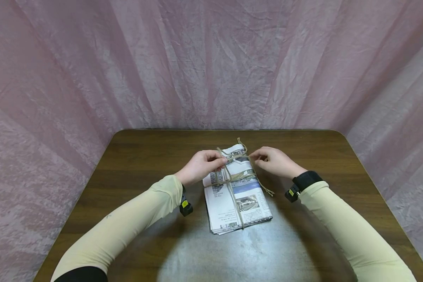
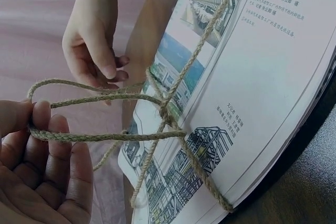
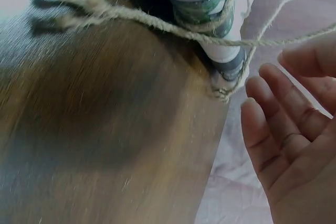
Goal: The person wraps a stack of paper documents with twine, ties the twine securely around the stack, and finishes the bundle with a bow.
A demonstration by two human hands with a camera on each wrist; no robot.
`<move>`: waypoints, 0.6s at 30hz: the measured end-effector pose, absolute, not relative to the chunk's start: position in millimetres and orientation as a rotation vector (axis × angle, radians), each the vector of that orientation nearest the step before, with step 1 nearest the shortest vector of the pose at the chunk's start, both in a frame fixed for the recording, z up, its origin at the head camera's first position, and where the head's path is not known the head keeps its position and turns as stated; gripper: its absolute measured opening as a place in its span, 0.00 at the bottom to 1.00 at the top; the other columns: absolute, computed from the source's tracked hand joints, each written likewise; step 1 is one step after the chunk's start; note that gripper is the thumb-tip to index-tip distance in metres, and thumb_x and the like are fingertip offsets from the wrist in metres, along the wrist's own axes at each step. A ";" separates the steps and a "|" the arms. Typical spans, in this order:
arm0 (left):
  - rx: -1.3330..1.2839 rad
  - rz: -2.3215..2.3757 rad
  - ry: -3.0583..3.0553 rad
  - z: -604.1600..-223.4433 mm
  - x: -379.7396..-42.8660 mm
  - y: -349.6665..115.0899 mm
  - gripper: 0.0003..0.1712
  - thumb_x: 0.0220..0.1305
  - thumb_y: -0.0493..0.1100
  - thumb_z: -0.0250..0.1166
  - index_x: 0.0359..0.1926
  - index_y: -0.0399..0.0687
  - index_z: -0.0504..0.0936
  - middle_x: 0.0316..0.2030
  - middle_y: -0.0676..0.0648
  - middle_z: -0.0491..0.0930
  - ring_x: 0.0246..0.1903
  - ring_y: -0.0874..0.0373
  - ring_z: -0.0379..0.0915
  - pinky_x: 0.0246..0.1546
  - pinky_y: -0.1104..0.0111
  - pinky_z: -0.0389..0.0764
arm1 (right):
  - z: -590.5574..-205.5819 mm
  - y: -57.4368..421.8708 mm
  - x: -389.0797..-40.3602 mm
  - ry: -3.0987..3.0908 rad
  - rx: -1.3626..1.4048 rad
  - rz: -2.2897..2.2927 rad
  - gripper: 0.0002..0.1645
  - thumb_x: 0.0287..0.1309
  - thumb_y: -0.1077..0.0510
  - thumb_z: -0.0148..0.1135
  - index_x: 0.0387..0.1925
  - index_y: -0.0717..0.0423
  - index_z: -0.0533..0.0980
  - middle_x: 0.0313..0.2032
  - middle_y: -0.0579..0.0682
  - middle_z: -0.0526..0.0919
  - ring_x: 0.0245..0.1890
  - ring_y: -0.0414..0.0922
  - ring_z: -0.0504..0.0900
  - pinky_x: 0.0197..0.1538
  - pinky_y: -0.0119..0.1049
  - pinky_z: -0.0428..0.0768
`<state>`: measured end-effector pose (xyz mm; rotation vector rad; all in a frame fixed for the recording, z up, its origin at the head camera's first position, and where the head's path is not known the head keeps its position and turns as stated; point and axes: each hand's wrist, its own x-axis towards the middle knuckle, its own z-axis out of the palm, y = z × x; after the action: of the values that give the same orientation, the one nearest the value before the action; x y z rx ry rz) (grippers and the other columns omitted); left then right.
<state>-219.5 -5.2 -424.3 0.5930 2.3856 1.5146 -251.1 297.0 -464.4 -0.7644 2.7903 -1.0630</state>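
A folded stack of newspapers (image 1: 221, 207) lies on the table, bound lengthwise and crosswise with brown twine (image 1: 235, 199). The strands cross in a knot (image 2: 165, 113) on top of the stack. My left hand (image 1: 204, 165) pinches a loop of the twine (image 2: 105, 137) between thumb and fingers, lifted above the papers. Beside the stack's far right edge, my right hand (image 1: 276, 161) hovers near the twine with loosely bent fingers. In the right wrist view a gap shows between its thumb and fingers, with no twine held there.
One knotted twine end (image 1: 269, 192) hangs past the stack's right side onto the wooden table (image 1: 144, 156). Another twine end (image 1: 239, 140) sticks out at the far edge. Behind the table hangs a pink curtain (image 1: 211, 66). Each wrist wears a small camera on a band.
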 end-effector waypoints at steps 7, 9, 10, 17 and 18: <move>0.573 1.523 2.363 -422.6 -219.2 -5.8 0.15 0.74 0.47 0.64 0.44 0.38 0.86 0.36 0.48 0.83 0.38 0.55 0.78 0.49 0.54 0.81 | -467.1 292.5 -252.4 2.782 -0.769 -1.061 0.10 0.68 0.58 0.65 0.48 0.55 0.84 0.44 0.47 0.84 0.44 0.46 0.81 0.48 0.47 0.79; 0.573 1.520 2.366 -422.8 -219.6 -6.3 0.14 0.75 0.47 0.64 0.45 0.39 0.86 0.36 0.48 0.83 0.38 0.55 0.78 0.47 0.57 0.81 | -466.0 295.2 -250.8 2.775 -0.750 -1.080 0.09 0.69 0.58 0.64 0.47 0.55 0.84 0.42 0.47 0.84 0.42 0.46 0.81 0.46 0.46 0.79; 0.573 1.524 2.363 -423.0 -219.7 -6.6 0.15 0.75 0.47 0.64 0.45 0.38 0.86 0.36 0.48 0.83 0.38 0.55 0.78 0.47 0.56 0.81 | -464.8 296.8 -249.7 2.768 -0.737 -1.094 0.08 0.69 0.58 0.64 0.46 0.54 0.84 0.41 0.46 0.84 0.42 0.45 0.80 0.45 0.46 0.79; 0.569 1.538 2.355 -423.5 -220.3 -7.8 0.14 0.74 0.46 0.64 0.45 0.37 0.85 0.36 0.48 0.82 0.37 0.54 0.78 0.51 0.47 0.79 | -451.4 312.5 -238.7 2.752 -0.679 -1.179 0.06 0.69 0.57 0.62 0.44 0.54 0.80 0.39 0.48 0.84 0.40 0.46 0.81 0.44 0.45 0.77; 0.567 1.534 2.359 -423.3 -220.3 -8.1 0.15 0.74 0.46 0.64 0.45 0.37 0.85 0.36 0.47 0.82 0.37 0.54 0.78 0.50 0.49 0.80 | -449.3 314.7 -236.8 2.752 -0.677 -1.183 0.07 0.69 0.56 0.62 0.44 0.54 0.79 0.39 0.49 0.84 0.40 0.46 0.81 0.44 0.45 0.77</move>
<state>-220.3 -8.1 -423.3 0.5675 2.3591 1.5343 -236.8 314.7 -449.3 -0.6771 2.7521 -1.1827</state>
